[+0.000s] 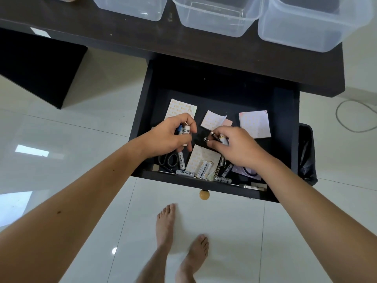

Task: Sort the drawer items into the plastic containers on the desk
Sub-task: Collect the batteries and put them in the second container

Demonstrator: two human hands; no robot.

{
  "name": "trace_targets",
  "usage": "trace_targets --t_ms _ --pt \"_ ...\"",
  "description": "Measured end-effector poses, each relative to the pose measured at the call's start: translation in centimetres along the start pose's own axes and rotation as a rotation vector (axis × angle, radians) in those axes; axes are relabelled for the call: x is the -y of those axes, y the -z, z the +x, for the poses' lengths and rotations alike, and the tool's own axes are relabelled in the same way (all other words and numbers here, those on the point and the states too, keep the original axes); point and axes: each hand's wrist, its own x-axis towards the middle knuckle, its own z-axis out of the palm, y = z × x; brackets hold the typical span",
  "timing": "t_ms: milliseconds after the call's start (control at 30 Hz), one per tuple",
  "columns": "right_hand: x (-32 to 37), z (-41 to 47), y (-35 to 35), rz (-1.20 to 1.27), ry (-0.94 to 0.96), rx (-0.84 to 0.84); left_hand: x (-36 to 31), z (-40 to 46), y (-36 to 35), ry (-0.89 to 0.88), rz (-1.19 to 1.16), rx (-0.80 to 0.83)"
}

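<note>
At mid-frame, inside the open drawer (142, 119), the left hand (169, 137) has its grip curled round a few batteries (186, 131), while the right hand (232, 148) pinches more. These smooth, round cylinders could slip from overfull fingers and roll back among the flat paper slips (255, 124). The clear, glossy plastic containers (216, 19) wait on the dark worktop (122, 43) along the top.

Your dark wooden desk (204, 52) carries 3 clear plastic containers (216, 15), and its open black drawer (285, 123) holds loose batteries (204, 169), paper slips (255, 124) and scissors (169, 160).
</note>
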Motion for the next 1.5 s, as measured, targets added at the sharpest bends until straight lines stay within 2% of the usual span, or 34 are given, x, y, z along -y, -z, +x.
trace_targets --t_ms 67,233,333,433,667,833,1133,1333,1500 --pt "-0.3 -0.6 1.2 0.056 -0.034 0.006 -0.3 -0.2 -0.1 0.013 0.018 0.039" --pt "-1.2 -2.7 3.4 0.322 -0.078 0.094 0.1 0.0 -1.4 0.010 0.268 0.134" --pt "-1.1 -3.5 3.8 0.424 -0.080 0.170 0.3 0.4 -1.8 0.022 0.332 0.143" --pt "-1.1 -3.7 3.8 0.428 -0.075 0.239 0.2 0.5 -1.9 0.028 0.400 0.165" --pt "-1.3 -3.5 3.3 0.461 -0.154 0.258 0.0 1.4 -2.8 0.017 0.526 0.232" --pt "-1.3 -3.3 3.0 0.461 -0.197 0.269 0.2 1.7 -3.3 0.005 0.592 0.234" --pt "-1.0 -3.1 2.2 0.338 -0.150 0.296 0.4 1.5 -2.9 0.058 0.564 0.192" --pt "-1.4 -2.6 1.3 0.176 -0.084 0.278 0.4 1.6 -2.3 0.083 0.514 0.252" --pt "-1.6 -2.3 0.8 0.137 -0.051 0.270 -0.1 1.5 -2.0 0.080 0.586 0.319"
